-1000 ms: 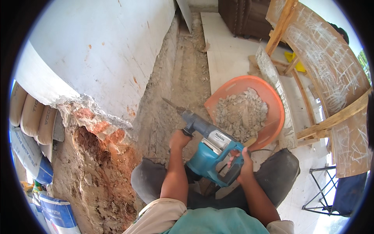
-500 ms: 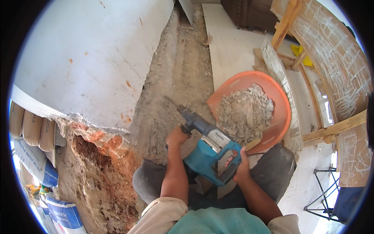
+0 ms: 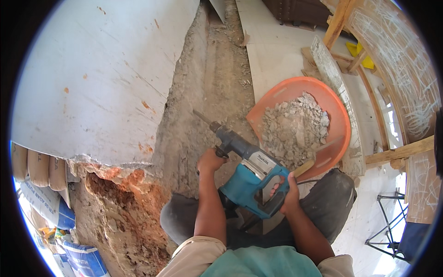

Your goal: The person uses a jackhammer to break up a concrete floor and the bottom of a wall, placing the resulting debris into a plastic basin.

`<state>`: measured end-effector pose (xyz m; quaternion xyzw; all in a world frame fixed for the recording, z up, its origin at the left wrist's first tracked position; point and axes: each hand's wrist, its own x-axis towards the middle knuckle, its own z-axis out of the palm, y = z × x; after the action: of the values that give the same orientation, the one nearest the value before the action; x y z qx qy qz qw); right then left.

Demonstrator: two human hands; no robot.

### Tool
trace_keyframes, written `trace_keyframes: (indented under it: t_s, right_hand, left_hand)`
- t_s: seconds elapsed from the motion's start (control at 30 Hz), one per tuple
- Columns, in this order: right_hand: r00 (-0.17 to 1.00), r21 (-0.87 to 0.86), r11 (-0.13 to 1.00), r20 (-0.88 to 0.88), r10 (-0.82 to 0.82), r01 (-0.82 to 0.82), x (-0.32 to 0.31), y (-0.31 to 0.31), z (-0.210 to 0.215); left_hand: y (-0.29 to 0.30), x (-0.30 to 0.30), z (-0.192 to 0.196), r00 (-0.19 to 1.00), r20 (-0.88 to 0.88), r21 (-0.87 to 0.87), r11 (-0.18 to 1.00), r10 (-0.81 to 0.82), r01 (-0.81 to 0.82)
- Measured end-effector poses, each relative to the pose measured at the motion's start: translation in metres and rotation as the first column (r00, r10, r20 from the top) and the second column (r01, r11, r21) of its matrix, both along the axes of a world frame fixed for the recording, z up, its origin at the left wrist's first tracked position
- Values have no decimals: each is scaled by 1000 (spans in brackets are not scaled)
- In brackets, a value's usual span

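Left hand point(image 3: 211, 159): yours is closed round the side handle point(image 3: 222, 151), near the front of the power tool.
Right hand point(image 3: 290, 196): you grip the rear handle point(image 3: 278, 200), fingers curled through its loop.
Demolition hammer point(image 3: 249, 161): teal, grey and black, held aslant above your crossed legs, between your two hands.
Chisel bit point(image 3: 201, 117): points forward and to your left, over the channel; you cannot tell whether its tip touches.
Channel point(image 3: 226, 69): rough and dusty, running away from you beside the white wall point(image 3: 101, 83).
Orange tub point(image 3: 340, 111): just to your right, with grey rubble point(image 3: 295, 124) and a wooden tool handle point(image 3: 304, 170) in it.
Far left: brown sacks point(image 3: 38, 170) beyond broken red masonry point(image 3: 134, 180).
Far right: a timber frame point(image 3: 339, 23) beside a scrawled brown panel point(image 3: 397, 60).
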<state>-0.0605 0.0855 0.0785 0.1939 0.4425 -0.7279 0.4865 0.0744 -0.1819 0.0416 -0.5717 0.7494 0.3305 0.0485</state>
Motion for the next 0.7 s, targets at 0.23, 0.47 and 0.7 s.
trace_keyframes:
  t_s: [0.23,0.47,0.7]
  right_hand:
    - [1000,40,999,24,-18,17,-3,2,-10]
    - [998,53,999,59,6,-9,-3,2,-19]
    - [997,85,996,75,-29,22,-9,-2,-24]
  left_hand:
    - [3,-8,7,1000,-13,-17,999,-27,26]
    - [1,-5,-6,999,-38,-28,999,-15,14]
    - [-7,-16,-1,998,17,104,993,-55,53]
